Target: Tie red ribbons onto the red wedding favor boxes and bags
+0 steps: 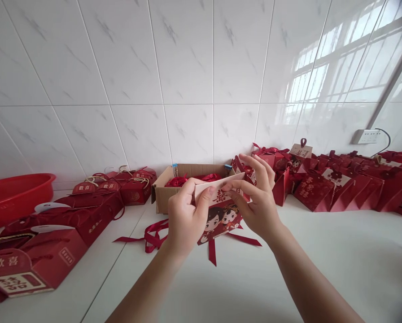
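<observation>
Between my hands is a small gift box (218, 220), red below with two cartoon figures and pale at the top with a red character. My left hand (186, 215) grips its left side, thumb pressed on the pale front. At the upper right, my right hand (255, 197) pinches the top edge with thumb and forefinger, its other fingers raised. Dark red ribbon (154, 235) lies on the white table beneath and to the left of the box. Behind my hands stands an open cardboard box (162, 197) with red ribbon items in it.
Red gift boxes with rope handles (61, 255) line the left side, near a red plastic basin (26, 193). Many folded red boxes (315, 190) stand in rows at the right. A white tiled wall (187, 67) rises behind, with a power strip (365, 136) at right.
</observation>
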The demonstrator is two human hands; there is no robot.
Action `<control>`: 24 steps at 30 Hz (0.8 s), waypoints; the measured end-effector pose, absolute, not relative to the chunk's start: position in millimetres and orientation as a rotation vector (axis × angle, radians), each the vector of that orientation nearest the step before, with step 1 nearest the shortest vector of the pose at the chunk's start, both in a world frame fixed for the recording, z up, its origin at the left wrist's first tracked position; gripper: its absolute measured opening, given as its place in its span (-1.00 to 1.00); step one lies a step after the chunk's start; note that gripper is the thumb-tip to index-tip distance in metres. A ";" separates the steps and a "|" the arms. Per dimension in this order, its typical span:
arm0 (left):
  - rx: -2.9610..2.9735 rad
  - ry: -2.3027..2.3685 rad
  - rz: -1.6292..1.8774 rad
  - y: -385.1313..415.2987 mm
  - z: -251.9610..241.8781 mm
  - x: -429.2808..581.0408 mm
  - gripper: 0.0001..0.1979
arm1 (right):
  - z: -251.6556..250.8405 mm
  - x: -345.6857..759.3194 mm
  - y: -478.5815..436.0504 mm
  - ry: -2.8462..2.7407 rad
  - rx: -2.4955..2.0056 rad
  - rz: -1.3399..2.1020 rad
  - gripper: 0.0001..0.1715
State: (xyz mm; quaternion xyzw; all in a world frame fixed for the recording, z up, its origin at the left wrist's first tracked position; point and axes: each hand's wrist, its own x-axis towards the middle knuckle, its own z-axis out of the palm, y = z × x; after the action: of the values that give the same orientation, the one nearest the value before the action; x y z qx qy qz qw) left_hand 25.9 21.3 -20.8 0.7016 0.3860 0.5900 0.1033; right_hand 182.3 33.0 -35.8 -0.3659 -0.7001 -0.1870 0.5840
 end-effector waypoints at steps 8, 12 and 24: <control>2.180 1.079 1.761 22.0 -21.5 26.4 -0.91 | -34.1 184.7 31.4 -1.657 -0.866 -0.367 -0.81; 2.199 1.002 1.723 23.0 -22.8 26.8 -0.93 | -30.3 187.4 30.7 -1.626 -0.807 -0.304 -0.88; 2.133 0.540 1.803 19.8 -26.2 27.4 -0.91 | -29.2 192.8 26.9 -1.433 -0.602 0.568 -0.06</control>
State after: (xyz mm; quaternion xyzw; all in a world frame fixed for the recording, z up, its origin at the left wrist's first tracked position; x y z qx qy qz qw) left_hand 27.4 19.8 -26.2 0.7416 0.1876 0.6268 0.1480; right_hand 192.8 26.9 -29.2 -0.2680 -0.6377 0.2527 0.6766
